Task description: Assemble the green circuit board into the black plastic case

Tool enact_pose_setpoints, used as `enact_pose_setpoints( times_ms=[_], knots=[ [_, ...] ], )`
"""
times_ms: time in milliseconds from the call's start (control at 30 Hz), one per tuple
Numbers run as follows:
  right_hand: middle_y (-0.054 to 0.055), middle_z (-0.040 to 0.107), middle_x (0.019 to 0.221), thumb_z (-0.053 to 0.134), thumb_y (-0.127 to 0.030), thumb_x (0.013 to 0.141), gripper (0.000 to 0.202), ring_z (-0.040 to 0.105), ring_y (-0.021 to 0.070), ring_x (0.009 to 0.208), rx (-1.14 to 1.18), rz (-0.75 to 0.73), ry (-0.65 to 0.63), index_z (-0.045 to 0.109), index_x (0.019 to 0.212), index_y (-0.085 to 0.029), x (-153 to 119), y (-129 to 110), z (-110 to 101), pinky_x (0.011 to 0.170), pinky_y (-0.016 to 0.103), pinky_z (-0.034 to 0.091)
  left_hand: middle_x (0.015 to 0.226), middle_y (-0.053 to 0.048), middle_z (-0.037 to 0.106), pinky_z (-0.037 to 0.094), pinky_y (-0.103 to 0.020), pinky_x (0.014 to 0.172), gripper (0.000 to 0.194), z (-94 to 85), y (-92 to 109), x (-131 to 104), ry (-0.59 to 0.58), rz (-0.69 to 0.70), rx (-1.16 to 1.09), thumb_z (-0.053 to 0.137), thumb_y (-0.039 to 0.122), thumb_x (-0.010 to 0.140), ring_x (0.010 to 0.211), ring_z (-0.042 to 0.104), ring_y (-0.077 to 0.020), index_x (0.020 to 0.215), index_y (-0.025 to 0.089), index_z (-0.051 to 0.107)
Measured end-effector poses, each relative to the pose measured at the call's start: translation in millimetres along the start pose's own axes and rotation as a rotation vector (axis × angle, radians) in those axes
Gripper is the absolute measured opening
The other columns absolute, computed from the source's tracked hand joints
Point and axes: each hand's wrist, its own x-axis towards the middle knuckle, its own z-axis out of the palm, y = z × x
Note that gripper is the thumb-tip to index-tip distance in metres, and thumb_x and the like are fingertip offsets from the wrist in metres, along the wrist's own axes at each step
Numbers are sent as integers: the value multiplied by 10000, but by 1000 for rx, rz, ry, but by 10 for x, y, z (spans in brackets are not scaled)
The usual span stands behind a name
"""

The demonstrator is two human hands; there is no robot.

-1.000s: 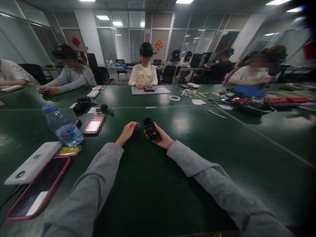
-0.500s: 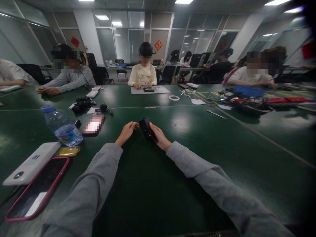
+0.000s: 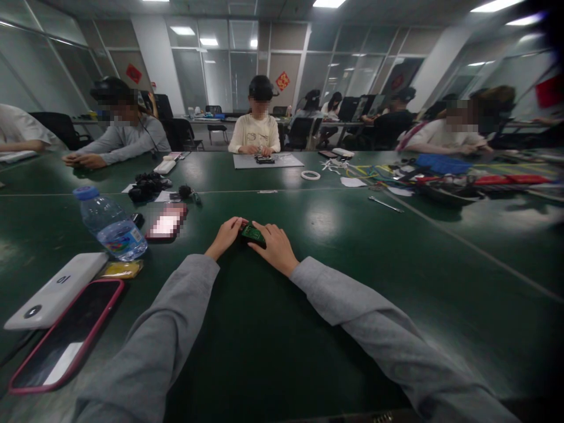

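Observation:
Between my hands, over the dark green table (image 3: 264,317), is a small black device with a green circuit board (image 3: 253,235) on its upper face. My right hand (image 3: 277,245) grips it from the right, with the thumb on the near side and the fingers over the far side. At its left end, my left hand (image 3: 228,235) closes its fingertips on the edge. The underside of the device and parts of its edges are hidden by my fingers.
To the left are a water bottle (image 3: 112,226), a white power bank (image 3: 55,291), a red-edged phone (image 3: 66,338), a yellow packet (image 3: 123,269) and another phone (image 3: 167,223). A wrench (image 3: 385,204) and tangled cables lie at right. A person (image 3: 255,132) sits opposite.
My right hand has turned the device over, so its green board faces up instead of the black casing. My left fingertips, apart from it before, now touch its left end.

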Motion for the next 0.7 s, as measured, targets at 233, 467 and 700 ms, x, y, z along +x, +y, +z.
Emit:
enact_pose_setpoints(
  times_ms=[233, 467, 700],
  knots=[
    [79, 552, 1125, 521, -454, 872, 394, 468, 261, 1095, 128, 44, 120, 540, 1221, -273, 6, -53, -30, 1025, 442, 306, 971, -67, 675, 464, -305, 857, 382, -2, 17, 0, -1, 15, -8, 404, 438, 900, 910, 613, -176, 976, 163, 657],
    [29, 594, 881, 387, -478, 915, 311, 553, 187, 896, 249, 267, 266, 561, 1021, -242, 104, 220, -30, 911, 340, 393, 1073, -94, 664, 461, -327, 888, 447, -1, 90, -30, -109, -24, -110, 561, 518, 806, 979, 607, -191, 1060, 159, 641],
    [20, 589, 859, 495, -425, 849, 236, 533, 183, 842, 323, 303, 220, 611, 924, -233, 129, 281, -11, 834, 309, 389, 1061, -92, 670, 461, -335, 884, 439, -10, 83, -33, -107, -17, -72, 563, 522, 800, 971, 611, -196, 1048, 170, 654]
  ],
)
